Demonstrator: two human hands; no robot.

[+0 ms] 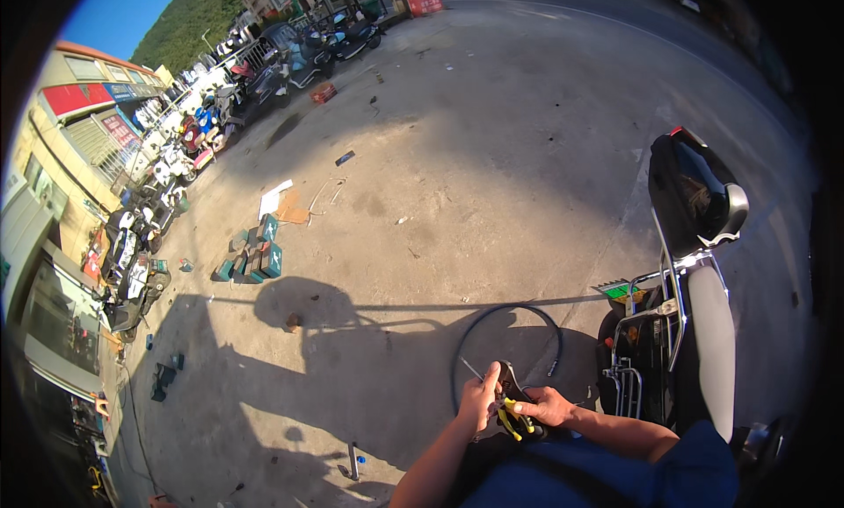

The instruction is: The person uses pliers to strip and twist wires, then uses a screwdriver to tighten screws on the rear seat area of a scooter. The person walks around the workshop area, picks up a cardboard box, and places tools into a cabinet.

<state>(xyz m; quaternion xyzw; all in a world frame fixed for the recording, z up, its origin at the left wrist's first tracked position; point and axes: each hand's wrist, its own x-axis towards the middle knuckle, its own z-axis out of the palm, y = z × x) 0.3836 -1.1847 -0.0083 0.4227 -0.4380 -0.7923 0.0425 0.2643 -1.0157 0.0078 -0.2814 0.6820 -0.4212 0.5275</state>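
Observation:
My left hand (477,402) is closed in front of my body, and a thin pale rod (470,368) sticks out past its fingers at the upper left. Beside its thumb stands a dark curved part (509,381); the grip hides what the left fingers wrap around. My right hand (550,407) is closed too, its thumb pressed against yellow-handled pliers (512,420) between the hands. The pliers' jaws are too small to make out. Just beyond, a black hose (508,306) arcs over the concrete, its metal-tipped end (552,367) at the right.
A parked scooter (708,332) with a chrome rack and black top box (694,191) stands close on my right. Green boxes (255,257) lie at the left, and a tubular tool (353,461) is near my feet. More scooters (189,138) line the shopfronts.

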